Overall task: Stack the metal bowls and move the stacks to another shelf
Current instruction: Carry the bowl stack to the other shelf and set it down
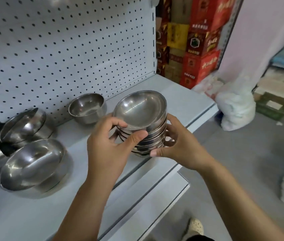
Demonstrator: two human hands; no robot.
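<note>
1. The pegboard panel (59, 49) fills the upper left. The grey shelf (181, 101) runs from its foot down to the lower centre, and a lower shelf (155, 197) juts out beneath. That one may be where the stacks go.
2. Red and yellow cartons (202, 49) are piled at the upper right, past the shelf's end. A white bag (237, 110) sits on the grey floor (242, 162) at right.
3. Tilted bowls (33, 164) lean at the lower left, more leaning bowls (24, 126) lie behind them, and a single upright bowl (87, 108) stands by the pegboard. All are still unstacked.
4. The stack of bowls (146, 122) is at the centre, over the shelf's front edge and tipped slightly. Whether its base touches the shelf is unclear.
5. The left hand (110, 141) and right hand (177, 145) grip opposite sides of the stack, with fingers curled round the rims. This probably keeps the nested bowls from sliding apart.
</note>
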